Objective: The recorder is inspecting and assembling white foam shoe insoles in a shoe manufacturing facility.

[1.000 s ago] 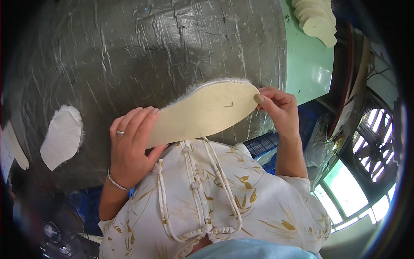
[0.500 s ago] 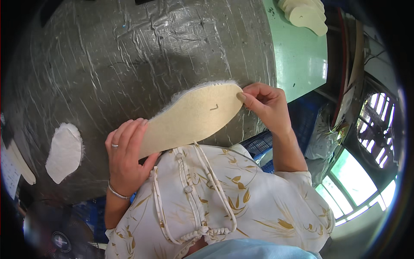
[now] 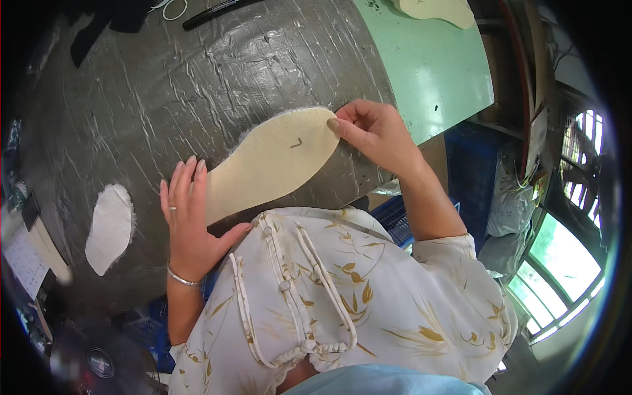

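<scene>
A cream insole [image 3: 270, 158] with a small pencil-like mark lies face up at the table's near edge, and white fluffy pile shows along its far edge. Thumb and fingers of my right hand [image 3: 372, 135] pinch its toe tip. At the other end my left hand [image 3: 194, 210] rests over the heel, fingers stretched out flat and thumb spread to the side. The heel's end is hidden under that hand. Farther left lies a smaller white fluffy-edged piece [image 3: 110, 230], apart from both hands.
The dark table [image 3: 151, 125] has a wrinkled plastic cover. A green board [image 3: 434, 72] adjoins it at the right, with cream insole pieces [image 3: 438, 10] on its far end. A black pen [image 3: 220, 13] lies at the far edge. Blue crates [image 3: 398, 220] stand below, and a fan [image 3: 99, 362] at lower left.
My left fingers have straightened out from their curled grip on the heel. The insole looks lower against the table, and the view has shifted, showing the pen and dark pieces at the far edge.
</scene>
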`<act>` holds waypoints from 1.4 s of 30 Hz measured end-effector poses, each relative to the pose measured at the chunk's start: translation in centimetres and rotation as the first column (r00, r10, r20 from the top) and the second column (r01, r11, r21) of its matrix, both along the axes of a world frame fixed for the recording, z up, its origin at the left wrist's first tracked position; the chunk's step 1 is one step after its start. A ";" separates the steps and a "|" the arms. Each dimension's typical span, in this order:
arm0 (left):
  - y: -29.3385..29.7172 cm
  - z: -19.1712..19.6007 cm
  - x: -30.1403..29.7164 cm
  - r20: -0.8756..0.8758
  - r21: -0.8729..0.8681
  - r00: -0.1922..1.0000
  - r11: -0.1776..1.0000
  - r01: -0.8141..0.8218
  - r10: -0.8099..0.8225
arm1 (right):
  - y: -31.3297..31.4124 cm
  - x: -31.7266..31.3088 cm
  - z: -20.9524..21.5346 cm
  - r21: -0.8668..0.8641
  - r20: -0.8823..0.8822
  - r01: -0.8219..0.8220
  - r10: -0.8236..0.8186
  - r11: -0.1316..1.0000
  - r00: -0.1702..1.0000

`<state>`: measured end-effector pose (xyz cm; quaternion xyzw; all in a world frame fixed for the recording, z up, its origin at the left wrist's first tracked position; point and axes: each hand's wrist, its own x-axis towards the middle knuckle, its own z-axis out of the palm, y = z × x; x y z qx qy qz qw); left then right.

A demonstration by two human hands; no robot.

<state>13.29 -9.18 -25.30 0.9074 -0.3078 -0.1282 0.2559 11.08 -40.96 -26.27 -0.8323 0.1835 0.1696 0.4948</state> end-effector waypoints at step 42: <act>-4.4 13.4 -2.7 -0.196 -0.809 0.966 0.529 -0.257 0.170 | 7.6 2.4 16.6 -0.194 0.904 -0.454 0.338 0.870 0.261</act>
